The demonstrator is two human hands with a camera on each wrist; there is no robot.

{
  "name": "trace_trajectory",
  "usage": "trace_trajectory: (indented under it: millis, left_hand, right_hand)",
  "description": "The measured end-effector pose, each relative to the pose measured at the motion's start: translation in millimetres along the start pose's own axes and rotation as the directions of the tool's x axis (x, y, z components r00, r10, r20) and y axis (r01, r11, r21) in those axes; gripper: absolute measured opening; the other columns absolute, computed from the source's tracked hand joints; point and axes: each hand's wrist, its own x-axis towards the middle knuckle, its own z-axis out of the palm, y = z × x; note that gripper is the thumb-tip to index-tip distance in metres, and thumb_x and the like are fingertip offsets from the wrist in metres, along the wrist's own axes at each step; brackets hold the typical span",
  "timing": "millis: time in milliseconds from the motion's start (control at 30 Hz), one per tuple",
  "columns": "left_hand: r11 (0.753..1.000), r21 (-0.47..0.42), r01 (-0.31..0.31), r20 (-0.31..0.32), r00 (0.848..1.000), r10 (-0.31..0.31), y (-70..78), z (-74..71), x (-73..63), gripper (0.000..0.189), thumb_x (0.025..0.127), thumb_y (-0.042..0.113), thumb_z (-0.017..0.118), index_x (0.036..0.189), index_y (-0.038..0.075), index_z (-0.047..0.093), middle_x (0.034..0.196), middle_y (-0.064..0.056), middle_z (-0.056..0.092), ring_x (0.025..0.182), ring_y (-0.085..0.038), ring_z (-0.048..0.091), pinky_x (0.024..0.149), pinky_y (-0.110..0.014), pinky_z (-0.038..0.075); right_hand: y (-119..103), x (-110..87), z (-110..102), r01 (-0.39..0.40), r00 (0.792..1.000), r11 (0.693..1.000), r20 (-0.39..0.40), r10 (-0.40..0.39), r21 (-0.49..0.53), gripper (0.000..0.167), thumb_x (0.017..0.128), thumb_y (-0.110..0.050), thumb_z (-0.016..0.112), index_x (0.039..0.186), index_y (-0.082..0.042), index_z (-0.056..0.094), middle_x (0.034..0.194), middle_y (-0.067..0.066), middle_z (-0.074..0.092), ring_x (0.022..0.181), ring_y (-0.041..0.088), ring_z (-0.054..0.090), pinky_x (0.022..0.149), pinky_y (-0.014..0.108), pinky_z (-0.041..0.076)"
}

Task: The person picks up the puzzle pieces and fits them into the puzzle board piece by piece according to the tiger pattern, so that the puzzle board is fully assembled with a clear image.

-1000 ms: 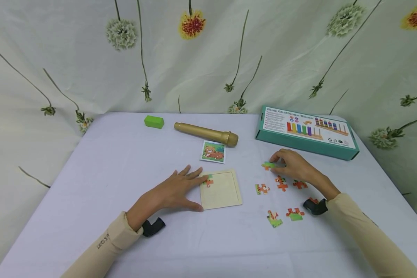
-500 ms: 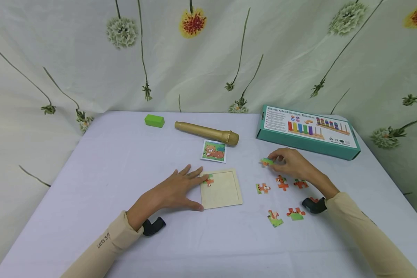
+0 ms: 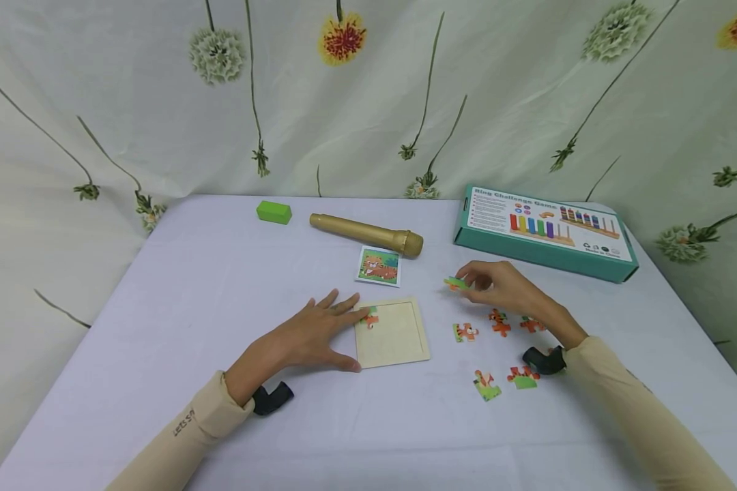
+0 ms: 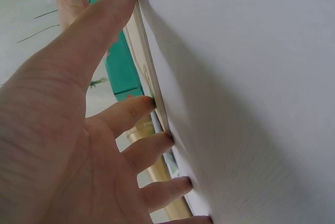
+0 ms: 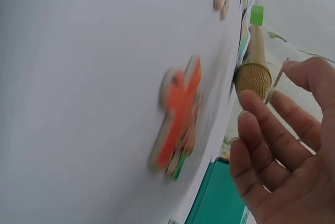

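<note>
In the head view my left hand [image 3: 310,335] lies spread at the left side of a pale wooden puzzle board [image 3: 398,339]. Its thumb and fingertips touch the board's edge in the left wrist view. One orange and green puzzle piece [image 3: 371,319] sits in the board's upper left corner, partly under the index finger. Off to the right, my right hand [image 3: 499,286] pinches another puzzle piece [image 3: 454,282], green with orange, above the table. The right wrist view has that piece edge-on between thumb and fingers. Several loose tiger puzzle pieces [image 3: 466,333] lie below this hand.
Behind the board is a small tiger picture card [image 3: 378,266]. A gold toy microphone [image 3: 362,232] lies beyond it, and a green block [image 3: 273,212] stands further left. At the back right rests a teal game box [image 3: 546,236]. A flowered cloth hangs behind the table.
My right hand has lifted its puzzle piece off the table and moved left with it, toward the board. The left hand has stayed in place on the board.
</note>
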Motion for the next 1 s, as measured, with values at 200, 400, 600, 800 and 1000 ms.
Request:
trace_trajectory:
  millis: [200, 400, 600, 800, 1000]
  left_hand:
    - [1.000, -0.005, 0.001, 0.001, 1.000, -0.001, -0.5, 0.6, 0.1, 0.095, 0.074, 0.062, 0.072, 0.151, 0.028, 0.030, 0.160, 0.000, 0.016, 0.147, -0.033, 0.004, 0.115, -0.060, 0.010]
    - [1.000, -0.004, 0.003, 0.002, 1.000, -0.003, -1.0, 1.2, 0.3, 0.095, 0.074, 0.063, 0.071, 0.152, 0.029, 0.029, 0.160, 0.001, 0.016, 0.147, -0.033, 0.003, 0.115, -0.060, 0.009]
    - [1.000, -0.002, 0.001, -0.001, 1.000, -0.001, -1.2, 1.0, 0.2, 0.095, 0.073, 0.063, 0.071, 0.152, 0.029, 0.029, 0.160, 0.001, 0.015, 0.147, -0.033, 0.003, 0.115, -0.060, 0.009]
    - [1.000, -0.008, 0.005, 0.003, 1.000, -0.005, -0.2, 0.4, -0.3, 0.095, 0.074, 0.062, 0.072, 0.151, 0.028, 0.029, 0.160, 0.000, 0.016, 0.147, -0.033, 0.003, 0.115, -0.060, 0.009]
    - [1.000, -0.002, 0.008, 0.007, 1.000, -0.008, 0.2, -0.1, -0.1, 0.094, 0.074, 0.062, 0.072, 0.151, 0.028, 0.030, 0.160, 0.000, 0.016, 0.147, -0.033, 0.004, 0.115, -0.060, 0.010]
  right_hand:
    - [-10, 8.4, 7, 0.054, 0.998, 0.998, 0.009, -0.055, 0.038, 0.026, 0.086, -0.012, 0.070, 0.111, -0.010, 0.066, 0.084, -0.002, 0.066, 0.077, 0.013, 0.060, 0.072, 0.029, 0.053]
    - [-19, 14.9, 13, 0.075, 0.996, 0.996, 0.035, -0.077, 0.056, 0.025, 0.085, -0.009, 0.070, 0.111, -0.007, 0.067, 0.083, -0.002, 0.063, 0.076, 0.013, 0.058, 0.070, 0.028, 0.052]
    - [-24, 20.7, 18, 0.093, 0.993, 0.993, 0.065, -0.098, 0.066, 0.026, 0.086, -0.009, 0.070, 0.111, -0.006, 0.068, 0.083, -0.003, 0.064, 0.076, 0.012, 0.059, 0.070, 0.027, 0.052]
    - [-29, 26.9, 26, 0.136, 0.985, 0.990, 0.099, -0.140, 0.042, 0.027, 0.086, -0.013, 0.071, 0.111, -0.005, 0.069, 0.083, -0.003, 0.066, 0.075, 0.009, 0.059, 0.070, 0.025, 0.053]
    - [-35, 29.6, 31, 0.148, 0.981, 0.989, 0.122, -0.150, 0.024, 0.027, 0.087, -0.016, 0.071, 0.113, -0.007, 0.069, 0.084, -0.004, 0.067, 0.077, 0.008, 0.060, 0.073, 0.026, 0.054]
